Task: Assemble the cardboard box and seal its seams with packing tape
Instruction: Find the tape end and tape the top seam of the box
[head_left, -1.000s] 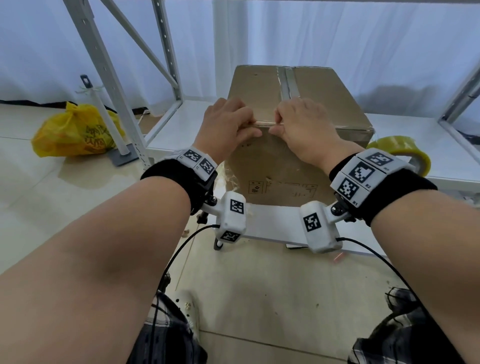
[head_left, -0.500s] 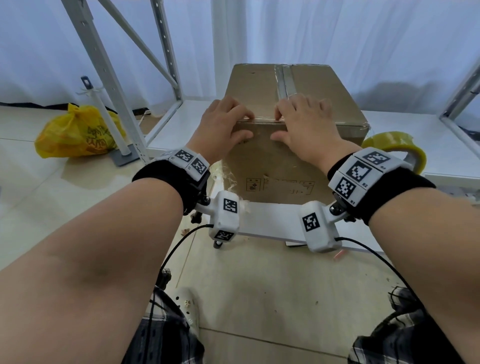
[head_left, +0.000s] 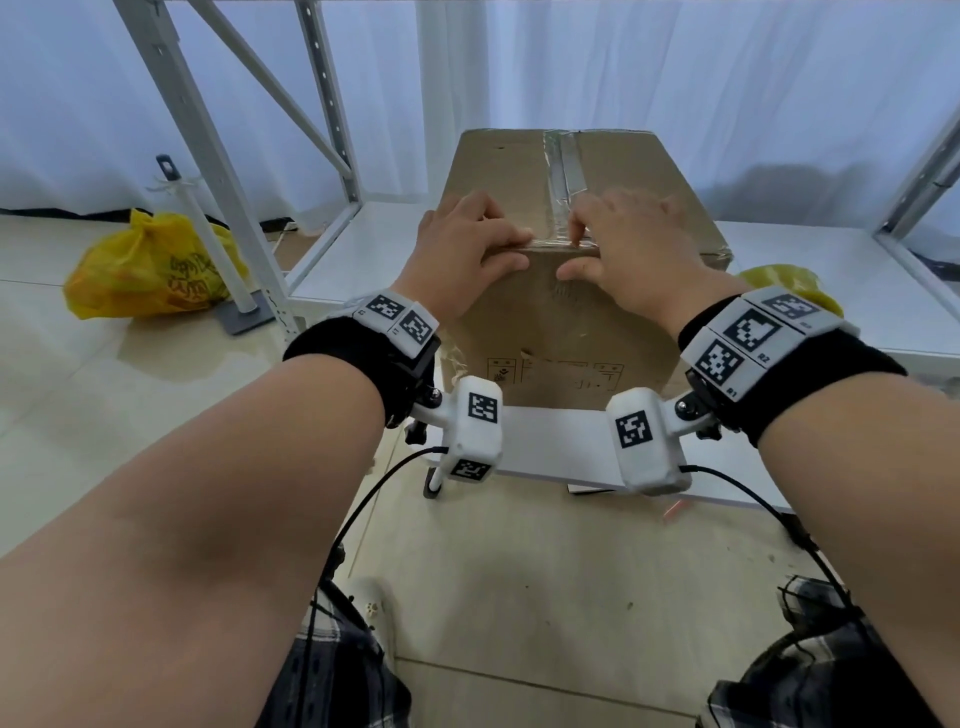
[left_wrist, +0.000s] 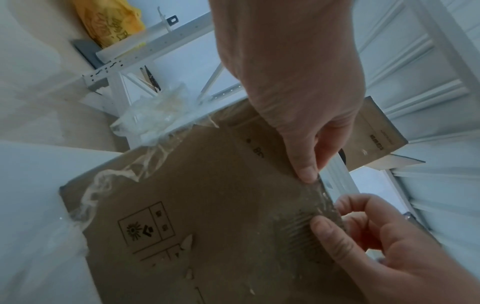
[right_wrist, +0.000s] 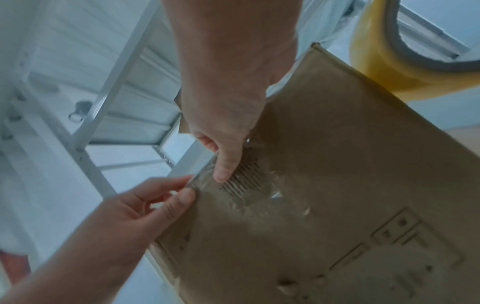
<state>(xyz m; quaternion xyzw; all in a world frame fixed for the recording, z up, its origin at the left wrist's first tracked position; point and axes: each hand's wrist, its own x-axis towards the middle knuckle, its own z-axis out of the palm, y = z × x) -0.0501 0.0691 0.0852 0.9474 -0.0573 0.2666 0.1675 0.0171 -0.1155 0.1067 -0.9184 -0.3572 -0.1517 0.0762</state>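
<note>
I'm in a bare storeroom or packing space: white metal shelving (head_left: 244, 171) with punched uprights, a pale tiled floor (head_left: 98, 395), white curtains (head_left: 727, 78) behind, a yellow plastic bag (head_left: 150, 270) dumped beside the rack

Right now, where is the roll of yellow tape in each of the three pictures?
Head view: the roll of tape peeks out at right, behind the right wrist, beside the box.
Left wrist view: not in it.
Right wrist view: the roll of tape fills the top right corner, past the box's far corner.
Shared landmark: the ridged patch of tape on the box's near face, where both thumbs meet.
</note>
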